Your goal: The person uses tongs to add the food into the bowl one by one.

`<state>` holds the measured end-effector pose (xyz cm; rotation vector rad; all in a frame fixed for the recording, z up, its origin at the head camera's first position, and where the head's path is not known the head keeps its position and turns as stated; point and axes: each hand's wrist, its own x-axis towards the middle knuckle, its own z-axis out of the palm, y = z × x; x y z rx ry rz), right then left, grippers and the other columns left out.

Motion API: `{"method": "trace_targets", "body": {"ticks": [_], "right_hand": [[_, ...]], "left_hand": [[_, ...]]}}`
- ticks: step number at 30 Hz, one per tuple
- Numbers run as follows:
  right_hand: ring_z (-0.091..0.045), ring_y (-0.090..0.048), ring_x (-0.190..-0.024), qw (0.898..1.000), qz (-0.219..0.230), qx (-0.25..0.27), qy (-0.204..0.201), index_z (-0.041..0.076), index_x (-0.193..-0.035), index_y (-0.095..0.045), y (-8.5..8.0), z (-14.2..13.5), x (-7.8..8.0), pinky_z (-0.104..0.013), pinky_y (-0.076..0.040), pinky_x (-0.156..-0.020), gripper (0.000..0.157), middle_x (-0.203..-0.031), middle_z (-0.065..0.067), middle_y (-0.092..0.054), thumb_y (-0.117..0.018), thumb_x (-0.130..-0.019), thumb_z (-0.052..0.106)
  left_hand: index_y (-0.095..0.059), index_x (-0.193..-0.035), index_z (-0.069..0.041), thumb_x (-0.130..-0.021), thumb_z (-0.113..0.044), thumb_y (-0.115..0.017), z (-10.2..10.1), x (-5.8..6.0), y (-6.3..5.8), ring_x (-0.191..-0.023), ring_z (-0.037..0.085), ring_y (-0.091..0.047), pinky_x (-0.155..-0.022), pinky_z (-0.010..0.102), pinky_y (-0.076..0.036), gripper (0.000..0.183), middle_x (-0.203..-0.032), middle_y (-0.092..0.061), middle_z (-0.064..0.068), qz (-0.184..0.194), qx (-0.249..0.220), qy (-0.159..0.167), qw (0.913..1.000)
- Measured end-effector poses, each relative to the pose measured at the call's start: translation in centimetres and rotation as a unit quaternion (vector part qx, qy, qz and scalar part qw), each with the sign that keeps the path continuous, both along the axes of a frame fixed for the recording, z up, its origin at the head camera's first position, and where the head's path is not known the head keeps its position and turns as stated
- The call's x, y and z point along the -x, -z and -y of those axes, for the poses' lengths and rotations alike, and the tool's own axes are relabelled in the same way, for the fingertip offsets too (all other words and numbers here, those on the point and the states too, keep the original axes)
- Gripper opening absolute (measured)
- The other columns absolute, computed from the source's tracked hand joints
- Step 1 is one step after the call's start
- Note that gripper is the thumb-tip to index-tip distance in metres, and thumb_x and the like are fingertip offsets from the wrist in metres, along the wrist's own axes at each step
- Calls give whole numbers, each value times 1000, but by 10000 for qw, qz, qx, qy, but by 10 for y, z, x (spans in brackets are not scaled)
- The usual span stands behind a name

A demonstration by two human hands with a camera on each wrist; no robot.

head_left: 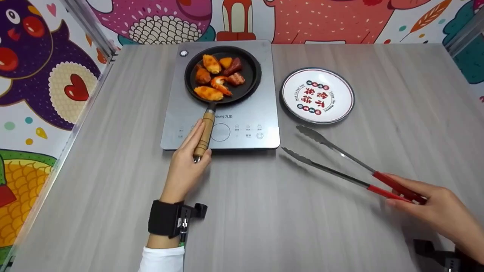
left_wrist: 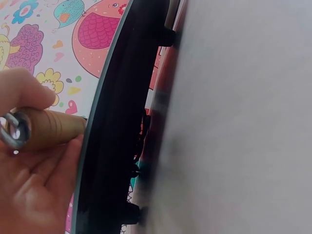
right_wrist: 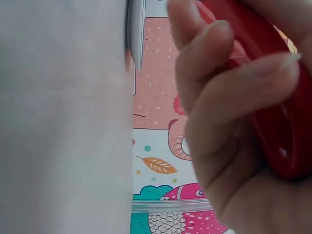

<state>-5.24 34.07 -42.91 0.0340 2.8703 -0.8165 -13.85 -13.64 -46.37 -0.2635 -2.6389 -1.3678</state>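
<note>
A black frying pan (head_left: 245,90) sits on a silver induction cooker (head_left: 242,109). In it lie several pieces of food, among them a curled shrimp (head_left: 220,85) and orange-yellow pieces (head_left: 208,93). My left hand (head_left: 187,162) grips the pan's wooden handle (head_left: 204,136), and the handle's metal end ring shows in the left wrist view. At the right, my right hand (head_left: 435,204) holds tongs (head_left: 340,155) by their red grips (right_wrist: 273,117), fingers curled round them. The tongs' arms are spread, tips between the cooker and a white plate (head_left: 340,102) with red lettering; nothing is between them.
The grey wooden table (head_left: 257,211) carries everything. A colourful cartoon-printed wall (head_left: 325,19) stands close behind the cooker, and another printed panel (head_left: 34,75) rises along the left edge. The plate stands to the right of the cooker.
</note>
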Motion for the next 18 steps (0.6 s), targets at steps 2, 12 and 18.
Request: {"method": "trace_targets", "body": {"ticks": [2, 12, 18], "right_hand": [[-12, -47, -68, 10000, 48, 7, -37, 19, -122, -58, -1, -1, 1, -21, -44, -48, 60, -104, -13, -61, -71, -69, 44], [-5, -48, -73, 9966, -176, 211, -772, 18, -128, -51, 12, -9, 4, -17, -43, -55, 58, -107, -8, -54, -72, -74, 15], [-7, -45, -76, 9970, 131, 314, -699, 17, -128, -51, 27, -13, -6, -20, -43, -56, 58, -107, -4, -50, -72, -74, 15]], "left_hand": [[-27, -140, -28, -84, -14, -57, -2, 0, -2, -128, 9, -25, -102, 31, -28, 66, -146, -22, -10, 19, -25, -22, 10000], [-29, -140, -25, -82, -10, -58, -15, 1, -5, -128, 12, -27, -101, 32, -29, 66, -145, -24, -8, 5, -143, -26, 9999], [-30, -140, -25, -81, -8, -58, -17, -2, -1, -127, 16, -30, -99, 33, -33, 68, -145, -24, -7, 63, -138, 53, 9999]]}}
